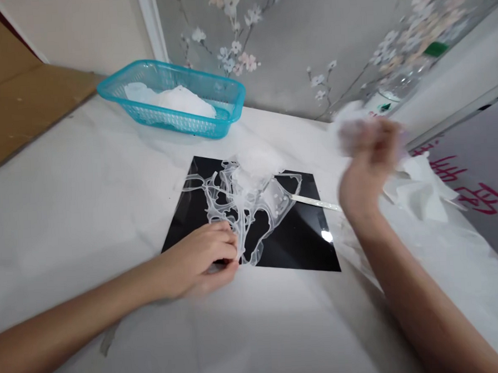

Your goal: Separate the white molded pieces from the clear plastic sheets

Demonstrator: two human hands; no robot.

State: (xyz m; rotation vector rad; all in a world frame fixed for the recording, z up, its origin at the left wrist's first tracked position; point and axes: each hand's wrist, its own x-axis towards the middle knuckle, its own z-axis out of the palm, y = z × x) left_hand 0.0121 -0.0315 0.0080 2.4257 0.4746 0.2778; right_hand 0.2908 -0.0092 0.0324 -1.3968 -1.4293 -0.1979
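A white translucent openwork piece [242, 209], made of thin branching strips, lies spread over a black sheet [293, 240]. My left hand [208, 255] rests at the near edge of the sheet, its fingers closed on the lower end of the openwork piece. A fluffy white clump [256, 166] sits at the far end of that piece. My right hand [370, 158] is raised to the right of the sheet and blurred by motion. At its curled fingers shows a blurred white wad [349, 117], whose kind I cannot make out. A narrow pale strip [316, 202] lies across the sheet's right side.
A blue plastic basket [233, 123] with white material inside stands at the back by the flowered wall. At the right are a clear bottle [398, 89] with a green cap, crumpled white scraps [420, 194] and a board with pink writing [479, 196]. Cardboard [32, 109] stands at the left.
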